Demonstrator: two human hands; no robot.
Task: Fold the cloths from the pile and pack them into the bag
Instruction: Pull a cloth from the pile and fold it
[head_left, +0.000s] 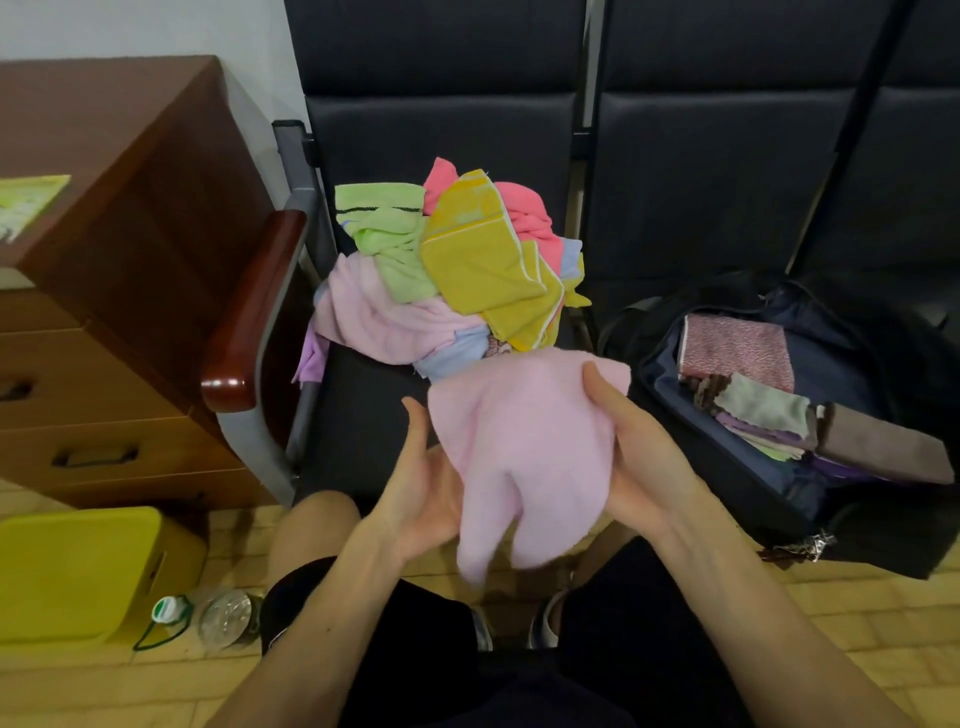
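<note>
The head view shows two bare hands in the lower middle of the frame, and between them one pale pink fluffy cloth (519, 457). The right hand (631, 441) has its grip clamped on the right edge of this cloth, with the thumb lying on top. The left hand (428, 478) has its fingers almost straight, and its palm touches the left side of the cloth. The lower end of the cloth hangs down and is blurred.

Just above the pink cloth, in the middle of the frame, one pile of unfolded cloths (447, 270) lies on a dark padded chair seat (358, 426). I can count in it two yellow pieces, one light green, one coral pink and one pale pink; some light blue and lilac pieces show only as edges, so the exact number is not clear.

At the right of the frame one open dark fabric bag (893, 525) stands on the next seat. Inside is one stack of folded cloths (763, 410); a red patterned one, a grey one and a brown one are visible, and the lower layers are too thin to count.

At the left of the frame there are one brown wooden drawer cabinet (119, 291), cut by the edge, one yellow plastic box (78, 571) and one clear plastic bottle with a green cap (208, 616) on the floor.
</note>
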